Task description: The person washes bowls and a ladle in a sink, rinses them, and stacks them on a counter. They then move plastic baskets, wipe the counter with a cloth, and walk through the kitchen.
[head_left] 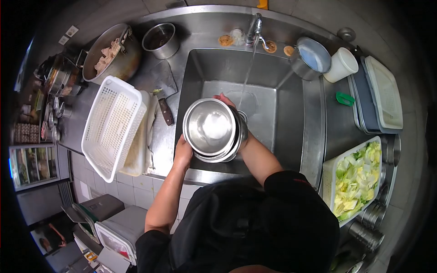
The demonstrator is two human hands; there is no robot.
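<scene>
Sitting in the middle of the counter: the sink [291,98]. Standing behind the sink, at the back edge: the tap [254,28], with water [247,75] falling down into the sink. Being held over the sink, near the front: a stack of bowls [215,129], with the left hand [183,152] touching its left side and the right hand [225,99] behind it. Lying left of the sink: a knife [165,111], then a basket [113,125] further left. Sitting behind the basket: a big pot [114,52]. Resting right of the sink: a tub of cabbage [357,179]. Standing behind that tub: a cup [342,64].
</scene>
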